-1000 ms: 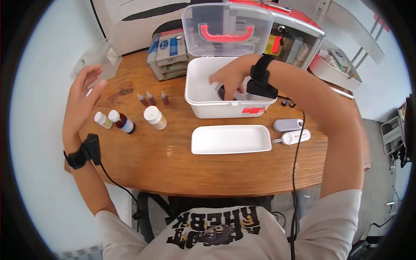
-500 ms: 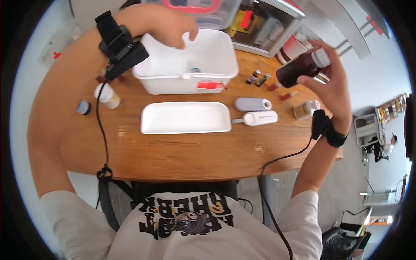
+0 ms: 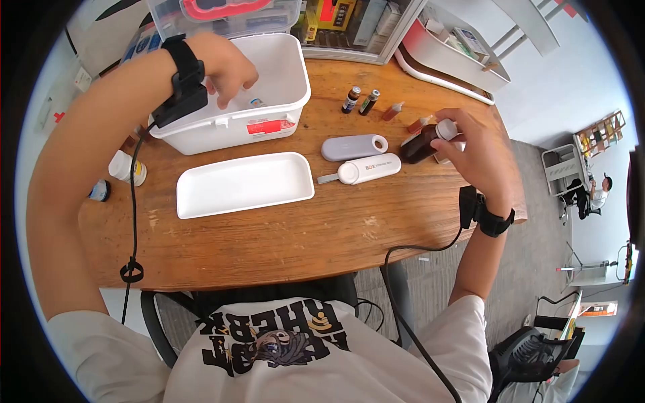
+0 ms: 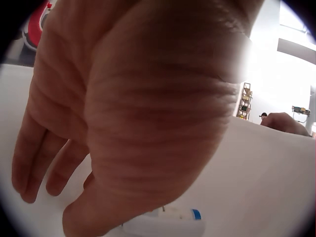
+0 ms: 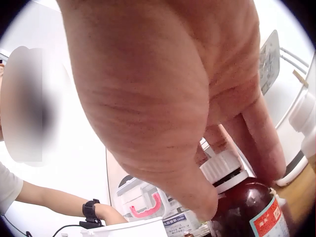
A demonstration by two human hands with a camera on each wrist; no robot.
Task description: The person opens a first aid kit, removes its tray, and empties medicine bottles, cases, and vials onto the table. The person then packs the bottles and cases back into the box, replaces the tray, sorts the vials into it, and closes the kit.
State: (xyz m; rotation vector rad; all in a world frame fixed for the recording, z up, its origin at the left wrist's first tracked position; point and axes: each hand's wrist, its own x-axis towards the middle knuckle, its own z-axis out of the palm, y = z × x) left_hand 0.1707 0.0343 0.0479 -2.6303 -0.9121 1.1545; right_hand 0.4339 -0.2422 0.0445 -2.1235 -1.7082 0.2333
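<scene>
In the head view my left hand (image 3: 228, 70) reaches down inside the white box (image 3: 232, 131). Its fingers hang loose over a small container with a blue end (image 4: 173, 217), which lies on the box floor partly behind the thumb in the left wrist view. At the table's right side my right hand (image 3: 478, 151) grips a dark brown bottle (image 3: 418, 144) around its upper part, thumb on the near side. The bottle has a white ribbed cap (image 5: 219, 165) and a red and white label (image 5: 269, 217). It leans slightly, close over the tabletop.
A shallow white tray (image 3: 245, 185) lies in front of the box. Beside it are a grey case (image 3: 349, 147) and a white case (image 3: 373, 169). Two small dark bottles (image 3: 359, 101) and reddish vials (image 3: 393, 111) stand behind. A white bottle (image 3: 127, 168) is at the left.
My right hand has left the box, carried the brown bottle right and lowered it toward the table. My left hand has come from the left side into the box. The head view has turned right.
</scene>
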